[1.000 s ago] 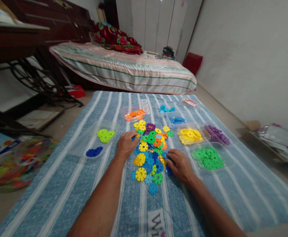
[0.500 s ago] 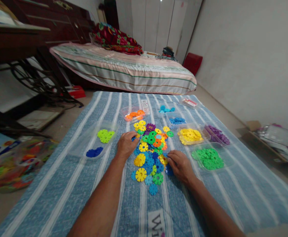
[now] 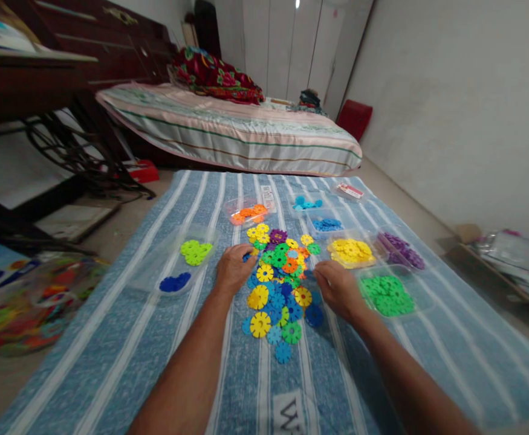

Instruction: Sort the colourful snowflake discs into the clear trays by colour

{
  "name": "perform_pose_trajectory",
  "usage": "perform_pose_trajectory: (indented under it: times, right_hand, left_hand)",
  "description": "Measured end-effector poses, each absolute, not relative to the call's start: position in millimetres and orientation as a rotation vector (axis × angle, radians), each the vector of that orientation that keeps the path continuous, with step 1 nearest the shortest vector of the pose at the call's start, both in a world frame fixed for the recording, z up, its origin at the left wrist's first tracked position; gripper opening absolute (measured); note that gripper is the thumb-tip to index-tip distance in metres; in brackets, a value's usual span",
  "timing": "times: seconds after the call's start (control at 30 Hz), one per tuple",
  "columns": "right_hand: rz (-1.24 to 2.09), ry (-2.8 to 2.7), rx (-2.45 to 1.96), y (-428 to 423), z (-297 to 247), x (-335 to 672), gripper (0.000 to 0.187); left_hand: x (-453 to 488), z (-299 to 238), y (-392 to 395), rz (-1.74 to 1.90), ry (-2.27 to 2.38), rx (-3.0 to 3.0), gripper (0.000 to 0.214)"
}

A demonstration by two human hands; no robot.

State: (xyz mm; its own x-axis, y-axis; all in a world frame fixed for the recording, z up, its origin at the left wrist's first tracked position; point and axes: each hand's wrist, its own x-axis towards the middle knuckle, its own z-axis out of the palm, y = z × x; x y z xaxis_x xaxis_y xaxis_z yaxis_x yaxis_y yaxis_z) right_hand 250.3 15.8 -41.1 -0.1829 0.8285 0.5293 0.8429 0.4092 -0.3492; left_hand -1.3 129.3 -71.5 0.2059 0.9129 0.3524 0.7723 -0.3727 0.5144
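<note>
A loose pile of notched plastic flower discs (image 3: 265, 273) in yellow, blue, green, orange and purple lies on the striped cloth. At the pile's left edge, my left hand (image 3: 233, 269) is closed with a dark blue disc (image 3: 246, 257) at its fingertips. My right hand (image 3: 337, 287) is at the right edge, thumb and fingers pinched together; whatever they hold is hidden. Below it lies another dark blue disc (image 3: 314, 315). Beside my right hand stand tubs of green discs (image 3: 389, 293) and yellow discs (image 3: 351, 252).
Left of the pile, a clear tray (image 3: 149, 284) holds lime and dark blue discs. Further back are tubs of orange discs (image 3: 249, 214), light blue discs (image 3: 307, 203) and blue discs (image 3: 327, 225). Purple discs (image 3: 400, 249) fill a tub at right. A bed (image 3: 246, 142) stands beyond.
My right hand has moved slightly up and right, off the pile's edge, uncovering a yellow disc and the dark blue disc. My left hand stays nearly in place; the view has shifted a little.
</note>
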Motion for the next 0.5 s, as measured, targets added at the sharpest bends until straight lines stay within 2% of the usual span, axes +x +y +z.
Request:
perform_pose_trajectory:
  times: [0.23,0.33,0.5]
  right_hand:
    - [-0.486,-1.534,-1.579,86,30,290,0.025]
    - [-0.411,-1.576,-1.566,77,24,287,0.026]
    - [-0.083,-1.782,-1.533,23,-19,260,0.022]
  left_hand:
    - [-2,-72,130,0.930,1.592,2.253,0.020]
    - [-1,-72,130,0.933,1.590,2.247,0.019]
    - [0,-72,129,0.944,1.599,2.236,0.018]
